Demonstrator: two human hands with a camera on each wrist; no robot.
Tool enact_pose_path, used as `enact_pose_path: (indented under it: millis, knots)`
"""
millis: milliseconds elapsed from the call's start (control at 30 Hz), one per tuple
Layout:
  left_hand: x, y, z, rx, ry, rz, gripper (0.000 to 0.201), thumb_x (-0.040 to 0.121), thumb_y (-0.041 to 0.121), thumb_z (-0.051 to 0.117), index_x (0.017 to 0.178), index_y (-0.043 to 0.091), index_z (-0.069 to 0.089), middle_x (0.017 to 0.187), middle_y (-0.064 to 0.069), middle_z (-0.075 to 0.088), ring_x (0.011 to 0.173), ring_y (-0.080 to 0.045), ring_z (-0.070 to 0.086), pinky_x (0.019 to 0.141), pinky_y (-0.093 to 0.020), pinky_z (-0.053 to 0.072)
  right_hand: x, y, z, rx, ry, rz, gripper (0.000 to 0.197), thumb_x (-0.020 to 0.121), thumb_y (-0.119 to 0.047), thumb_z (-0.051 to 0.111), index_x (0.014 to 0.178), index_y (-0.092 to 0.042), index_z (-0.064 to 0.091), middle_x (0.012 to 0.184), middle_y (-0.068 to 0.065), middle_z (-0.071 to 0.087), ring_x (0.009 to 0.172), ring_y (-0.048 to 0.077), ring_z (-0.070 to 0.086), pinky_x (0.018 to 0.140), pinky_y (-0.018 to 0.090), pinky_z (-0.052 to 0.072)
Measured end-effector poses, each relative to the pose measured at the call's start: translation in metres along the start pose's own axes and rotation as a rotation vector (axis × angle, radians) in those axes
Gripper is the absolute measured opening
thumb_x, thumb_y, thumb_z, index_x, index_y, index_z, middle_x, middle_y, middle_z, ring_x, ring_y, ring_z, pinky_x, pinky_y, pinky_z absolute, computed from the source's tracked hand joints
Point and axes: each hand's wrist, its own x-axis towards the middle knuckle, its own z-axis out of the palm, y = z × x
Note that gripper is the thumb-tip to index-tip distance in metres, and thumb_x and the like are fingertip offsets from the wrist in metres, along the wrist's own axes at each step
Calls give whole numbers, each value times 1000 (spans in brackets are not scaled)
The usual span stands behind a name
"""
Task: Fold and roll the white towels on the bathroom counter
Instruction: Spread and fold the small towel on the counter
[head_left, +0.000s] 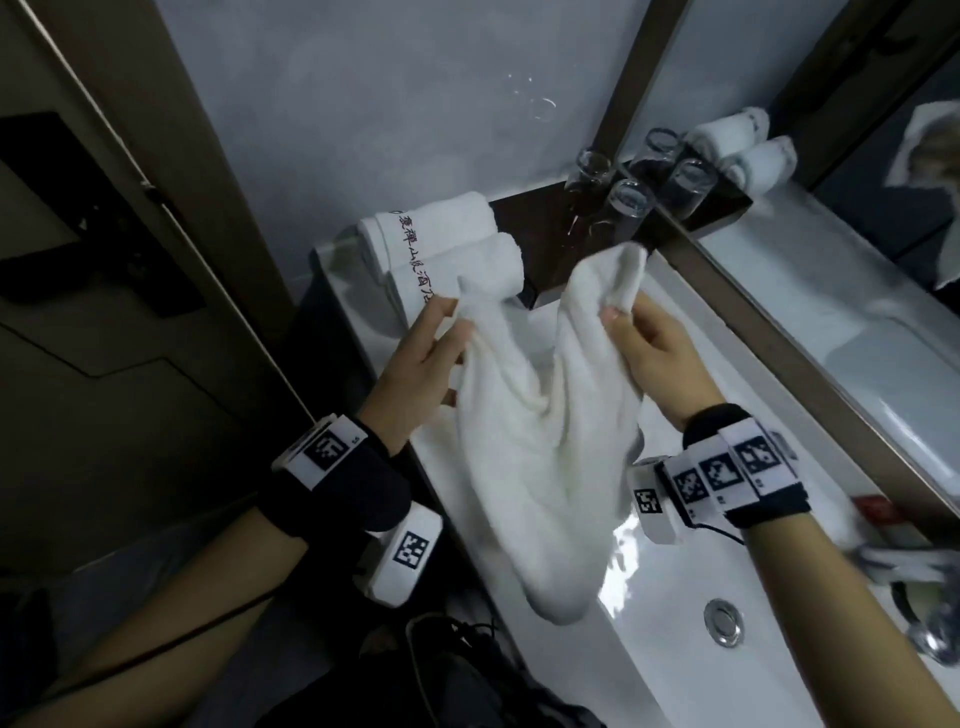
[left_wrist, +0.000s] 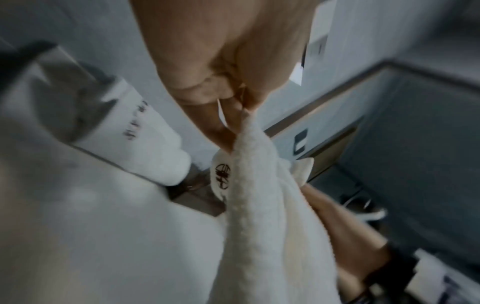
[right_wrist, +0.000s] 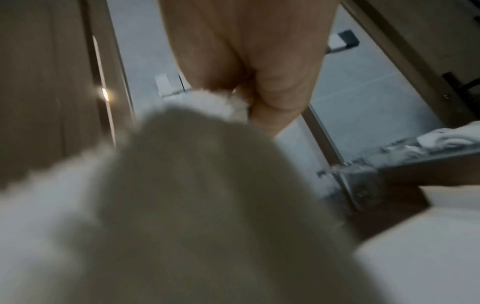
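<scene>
The fingers of the left hand are pinched on 1 upper corner of a loose white towel, and the fingers of the right hand are pinched on the other upper corner. In the left wrist view, the corner is seen nipped between thumb and fingertips, with a small white label sticking out beside them. The towel is held up between the 2 hands above the white tabletop, sagging in the middle, and its lower end hangs over the near edge of the sink.

2 rolled towels with dark lettering are laid side by side, touching, at the far left end of the tabletop, against the wall. A dark tray is set just beside them, along the mirror. 2 clear glasses are stood on the tray; whether anything is in them cannot be told. The glasses and the rolls are repeated as reflections in the mirror. In the sink, a round metal drain is seen, and part of a chrome tap is visible at the right edge. Marker-printed bands are worn on both wrists.
</scene>
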Motion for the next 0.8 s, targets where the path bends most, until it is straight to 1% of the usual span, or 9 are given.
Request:
enact_pose_path:
  millis: [67,133,233,300,400,467,533,667,800]
  knots:
    - [7,-30,-6,174,81,-93,11,97,26,38,104,27,46,92,-6,58,87,-26,60,82,-52,54,7,31,3,-52,-25,94,25,98,-24,42,86,-42,54,80,-20,57,76,1,53,79,28,43]
    - [11,-59,-11,280,132,-205,18,98,21,35,113,16,43,103,-16,54,100,-37,58,91,-54,47,14,59,8,-97,-31,169,29,98,-13,38,109,-32,57,98,-4,64,91,17,59,90,33,45]
    - [25,-78,-18,362,165,-262,26,99,18,32,122,12,41,114,-13,52,110,-39,53,95,-47,43,30,84,11,-179,20,174,51,92,4,36,133,-22,50,126,1,57,121,23,51,92,11,33]
    - [41,-77,-21,220,142,-263,30,98,15,32,128,16,38,127,-12,50,119,-31,49,103,-45,40,44,91,12,-210,114,171,52,91,5,36,135,-21,48,131,5,55,124,23,49,93,9,30]
    - [56,-77,-24,169,130,-230,44,94,1,42,136,7,29,143,-13,36,126,-16,39,99,-26,34,55,100,14,-209,101,300,59,94,-4,43,146,-24,25,144,11,42,129,26,44,106,26,32]
    - [51,-87,-23,404,161,-284,52,87,-2,53,134,0,30,138,-22,35,124,-26,41,98,-32,38,48,109,16,-237,18,423,69,92,-8,51,149,-19,14,150,15,28,135,30,35,111,37,30]
    - [32,-101,-19,664,158,-354,54,79,2,61,128,-2,36,131,-26,33,120,-38,39,99,-38,36,32,117,18,-269,-3,516,75,88,-11,59,148,-10,13,148,20,25,133,35,34,108,38,30]
    - [-11,-122,4,1006,-116,-164,35,73,7,61,107,5,53,119,-15,43,112,-31,41,88,-35,29,-11,128,33,-379,87,501,50,79,-10,68,122,1,45,129,20,38,118,36,41,98,36,37]
    - [-37,-129,30,955,-504,6,18,81,14,56,97,7,56,106,-8,52,105,-26,49,89,-29,25,-44,137,43,-545,-34,418,30,77,-21,73,96,-1,61,111,15,46,108,33,45,94,36,37]
